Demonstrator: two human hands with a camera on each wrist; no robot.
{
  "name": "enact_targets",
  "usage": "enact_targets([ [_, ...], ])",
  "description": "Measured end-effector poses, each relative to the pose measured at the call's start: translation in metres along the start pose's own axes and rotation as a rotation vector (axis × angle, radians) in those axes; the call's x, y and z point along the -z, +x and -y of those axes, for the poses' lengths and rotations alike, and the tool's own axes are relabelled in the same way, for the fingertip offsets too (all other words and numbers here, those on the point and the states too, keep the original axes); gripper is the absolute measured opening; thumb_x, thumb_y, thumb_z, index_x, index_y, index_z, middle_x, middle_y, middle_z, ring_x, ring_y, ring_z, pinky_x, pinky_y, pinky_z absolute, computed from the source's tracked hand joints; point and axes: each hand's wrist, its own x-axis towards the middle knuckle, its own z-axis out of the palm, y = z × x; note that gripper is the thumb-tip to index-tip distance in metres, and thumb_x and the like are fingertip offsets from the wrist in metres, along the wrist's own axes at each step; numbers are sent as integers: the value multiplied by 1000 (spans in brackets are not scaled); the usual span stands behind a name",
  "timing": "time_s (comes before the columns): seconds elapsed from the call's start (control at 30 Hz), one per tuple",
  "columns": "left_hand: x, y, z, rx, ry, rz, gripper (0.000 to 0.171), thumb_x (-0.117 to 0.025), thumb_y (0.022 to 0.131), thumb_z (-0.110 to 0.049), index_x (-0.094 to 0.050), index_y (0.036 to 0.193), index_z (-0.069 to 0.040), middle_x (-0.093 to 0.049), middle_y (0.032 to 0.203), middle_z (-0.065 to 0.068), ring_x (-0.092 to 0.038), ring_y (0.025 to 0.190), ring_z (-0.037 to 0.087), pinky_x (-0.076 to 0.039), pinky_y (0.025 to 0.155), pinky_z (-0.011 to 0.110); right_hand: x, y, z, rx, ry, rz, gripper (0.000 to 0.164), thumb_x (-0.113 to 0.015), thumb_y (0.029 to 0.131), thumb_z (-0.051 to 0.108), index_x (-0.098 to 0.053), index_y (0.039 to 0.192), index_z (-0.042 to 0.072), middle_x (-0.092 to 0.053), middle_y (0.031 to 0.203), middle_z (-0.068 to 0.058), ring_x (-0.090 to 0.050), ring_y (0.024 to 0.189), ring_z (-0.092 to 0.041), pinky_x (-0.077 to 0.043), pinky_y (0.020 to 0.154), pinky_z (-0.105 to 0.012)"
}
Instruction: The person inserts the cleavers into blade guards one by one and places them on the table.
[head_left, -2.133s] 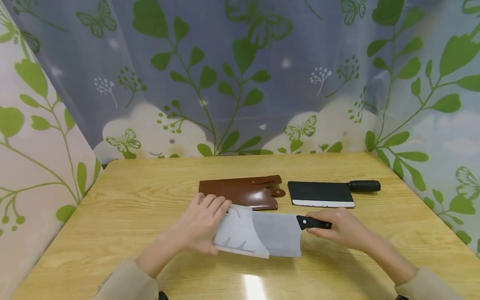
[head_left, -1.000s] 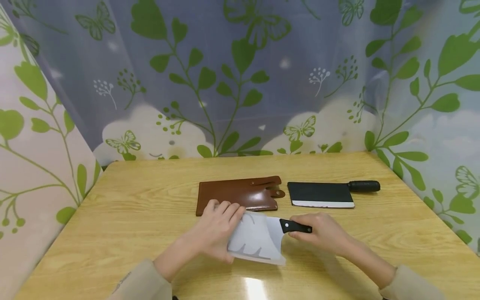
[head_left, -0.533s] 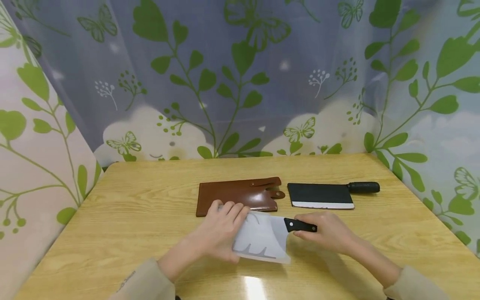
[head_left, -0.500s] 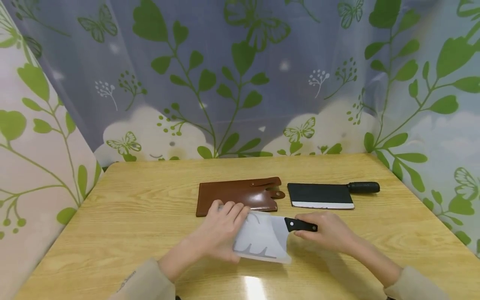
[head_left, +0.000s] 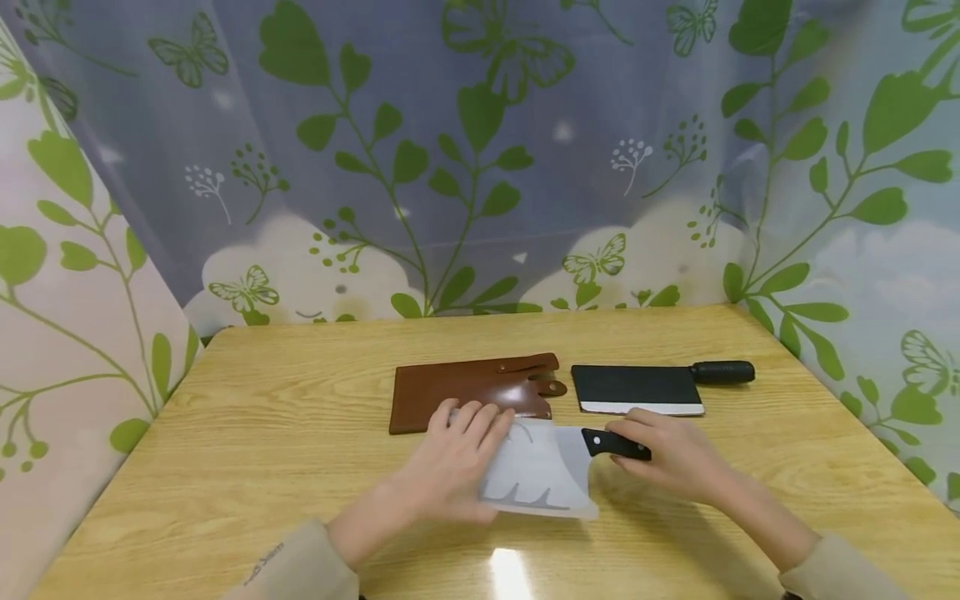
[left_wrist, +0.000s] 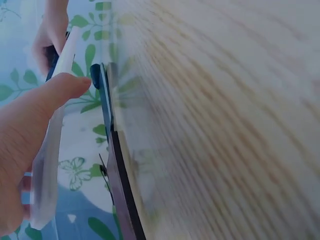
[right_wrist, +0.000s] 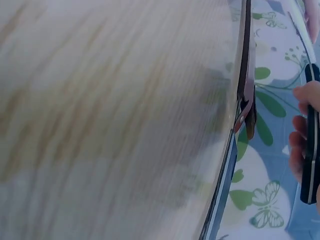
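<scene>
My left hand grips a white translucent blade cover, thumb along the lower edge and fingers over the upper one. Inside it sits a cleaver, with only a strip of its blade bare beside the handle. The right hand holds the black riveted handle. Seen from the left wrist, the cover stands edge-on above the table. Right fingers wrap the handle in the right wrist view. The blade's far end is hidden by the cover and left hand.
A brown leather sheath with a snap strap lies behind the left hand on the wooden table. To its right lies a second cleaver, black with a bright edge. A leaf-patterned curtain hangs behind the table.
Two seconds ago much more blade was bare; the right hand has pushed the cleaver deeper into the cover. Over the last second both hands have shifted a little right with it.
</scene>
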Motion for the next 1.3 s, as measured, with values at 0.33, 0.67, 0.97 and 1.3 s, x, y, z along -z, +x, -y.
enact_targets([
  [0.33, -4, -5, 4, -12, -22, 24, 105, -65, 59, -69, -36, 139, -8, -45, 126, 14, -42, 111, 29, -34, 93, 54, 7, -22, -19, 65, 61, -61, 39, -46, 93, 44, -67, 94, 11, -56, 79, 9, -43, 61, 3, -35, 49, -13],
  [0.67, -9, 6, -13, -69, 3, 184, 108, -55, 61, -78, -38, 138, -5, -50, 122, 7, -45, 110, 23, -34, 95, 46, 15, -34, -29, -71, 141, 231, 28, -78, 71, 17, -67, 97, 11, -58, 86, 9, -45, 70, 1, -40, 54, -21],
  [0.97, -13, 13, -22, -66, -72, 286, 109, -54, 60, -81, -41, 137, -5, -53, 122, 6, -46, 113, 21, -35, 98, 45, 11, -41, -33, -156, 178, 358, 23, -74, 75, 13, -67, 96, 7, -56, 89, 8, -48, 74, -1, -44, 60, -25],
  [1.3, -18, 14, -22, -52, -117, 374, 105, -49, 65, -82, -40, 138, -7, -52, 121, 3, -46, 108, 16, -37, 88, 35, 6, -38, -34, -134, 104, 377, 23, -73, 77, 16, -68, 97, 6, -50, 85, 10, -45, 73, -3, -43, 61, -27],
])
